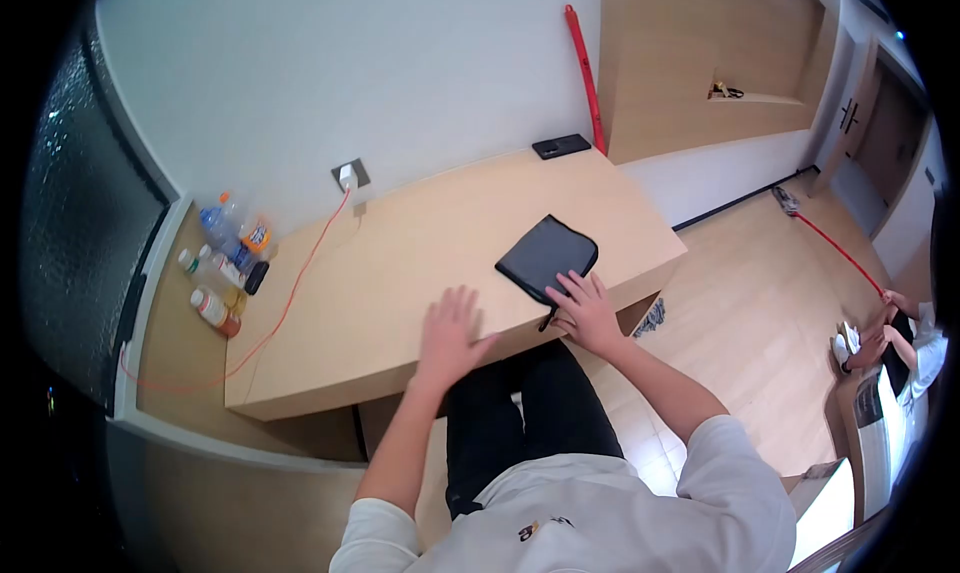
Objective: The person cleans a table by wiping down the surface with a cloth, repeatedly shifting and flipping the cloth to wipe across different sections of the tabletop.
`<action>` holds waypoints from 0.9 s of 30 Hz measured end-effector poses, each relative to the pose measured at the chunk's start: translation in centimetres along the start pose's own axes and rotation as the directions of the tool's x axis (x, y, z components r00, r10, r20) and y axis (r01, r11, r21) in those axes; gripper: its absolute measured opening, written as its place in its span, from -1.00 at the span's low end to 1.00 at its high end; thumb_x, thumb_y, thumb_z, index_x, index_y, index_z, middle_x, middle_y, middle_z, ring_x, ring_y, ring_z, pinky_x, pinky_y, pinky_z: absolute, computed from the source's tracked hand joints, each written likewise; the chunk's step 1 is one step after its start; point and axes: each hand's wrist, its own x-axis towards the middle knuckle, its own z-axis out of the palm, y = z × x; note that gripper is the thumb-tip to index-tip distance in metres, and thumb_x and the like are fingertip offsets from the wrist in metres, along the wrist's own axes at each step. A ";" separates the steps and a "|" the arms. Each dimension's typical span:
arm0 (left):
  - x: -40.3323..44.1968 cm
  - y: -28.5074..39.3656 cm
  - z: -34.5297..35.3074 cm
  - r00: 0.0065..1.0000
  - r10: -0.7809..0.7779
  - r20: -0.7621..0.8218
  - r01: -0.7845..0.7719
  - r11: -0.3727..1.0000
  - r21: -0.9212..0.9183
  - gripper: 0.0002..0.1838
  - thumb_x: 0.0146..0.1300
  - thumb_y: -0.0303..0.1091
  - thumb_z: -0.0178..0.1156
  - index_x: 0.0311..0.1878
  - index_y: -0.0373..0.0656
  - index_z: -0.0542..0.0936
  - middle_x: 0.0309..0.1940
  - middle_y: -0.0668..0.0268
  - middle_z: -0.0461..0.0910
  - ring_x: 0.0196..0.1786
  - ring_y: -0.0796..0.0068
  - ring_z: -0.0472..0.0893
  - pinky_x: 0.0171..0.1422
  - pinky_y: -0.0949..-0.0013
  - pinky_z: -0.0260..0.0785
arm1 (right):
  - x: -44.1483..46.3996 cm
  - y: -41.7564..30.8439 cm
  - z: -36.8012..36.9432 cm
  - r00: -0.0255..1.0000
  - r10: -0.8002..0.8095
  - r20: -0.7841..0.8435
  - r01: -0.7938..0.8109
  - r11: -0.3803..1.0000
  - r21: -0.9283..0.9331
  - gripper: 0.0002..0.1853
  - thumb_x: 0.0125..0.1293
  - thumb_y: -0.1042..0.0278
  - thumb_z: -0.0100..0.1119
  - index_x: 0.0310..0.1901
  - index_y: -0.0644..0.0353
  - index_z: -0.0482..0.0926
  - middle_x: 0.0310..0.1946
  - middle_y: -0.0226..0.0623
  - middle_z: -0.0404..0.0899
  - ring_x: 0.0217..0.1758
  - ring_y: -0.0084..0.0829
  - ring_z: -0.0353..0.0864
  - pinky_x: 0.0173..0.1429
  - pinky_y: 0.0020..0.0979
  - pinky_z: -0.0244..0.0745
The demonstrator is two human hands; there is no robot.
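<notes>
Pale desk point(420, 248), black pouch point(545, 256) at twelve o'clock.
Right hand point(588, 316) rests on it, likely steadying, any pinch unclear; left hand point(450, 340), at eleven, spreads empty.

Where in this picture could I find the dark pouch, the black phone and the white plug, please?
Dark pouch point(546, 256): head view, middle of its top face.
Black phone point(562, 147): head view, middle of its upward face.
White plug point(347, 174): head view, its body.

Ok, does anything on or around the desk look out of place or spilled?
Nothing looks spilled. The orange-red cable looks untidy, trailing loose from the wall plug across the desk and off its left end. The black pouch at the right hand sits askew to the desk's edge.
</notes>
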 end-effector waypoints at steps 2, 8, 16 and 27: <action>3.1 2.3 1.0 0.993 0.114 0.023 -0.113 0.993 -0.016 -0.10 0.28 0.11 0.45 0.55 -0.18 0.39 0.57 -0.01 0.33 0.64 -0.11 0.26 0.67 -0.23 0.09 | -0.2 0.6 0.1 1.000 -0.022 -0.001 0.022 0.999 0.037 -0.33 0.18 0.24 0.51 0.38 -0.08 0.58 0.42 -0.25 0.53 0.57 -0.11 0.40 0.68 0.21 0.07; 4.9 2.6 4.9 0.979 0.204 0.026 -0.199 0.970 -0.138 -0.22 0.14 -0.07 0.56 0.41 -0.13 0.54 0.33 0.06 0.53 0.43 -0.04 0.47 0.53 -0.08 0.28 | -0.2 0.9 -0.9 0.988 -0.004 -0.157 0.027 0.989 0.145 -0.62 0.16 0.57 0.35 0.01 -0.06 0.76 -0.03 -0.51 0.78 0.20 -0.36 0.70 0.65 0.23 0.12; 0.1 3.4 1.1 0.977 -0.065 -0.202 -0.021 0.918 -0.396 -0.76 0.20 -0.55 0.41 -0.05 -0.24 0.71 -0.08 0.18 0.67 0.06 0.15 0.64 0.27 0.11 0.45 | 1.3 -2.8 -5.5 0.990 0.134 -0.045 -0.087 0.830 0.552 -0.61 0.13 0.66 0.28 -0.01 0.07 0.76 -0.13 -0.40 0.78 0.00 -0.27 0.74 0.49 -0.05 0.44; 14.8 -0.6 -4.0 0.935 -0.353 0.017 0.299 0.765 -0.570 -0.76 0.33 -0.39 0.42 -0.01 -0.31 0.73 -0.20 0.15 0.74 -0.12 0.29 0.67 0.10 0.28 0.51 | 7.6 -2.1 -3.6 0.780 0.565 0.268 -0.557 0.433 0.709 -0.68 0.46 0.30 0.40 0.09 0.33 0.65 -0.46 -0.23 0.72 -0.40 -0.42 0.74 -0.14 -0.47 0.63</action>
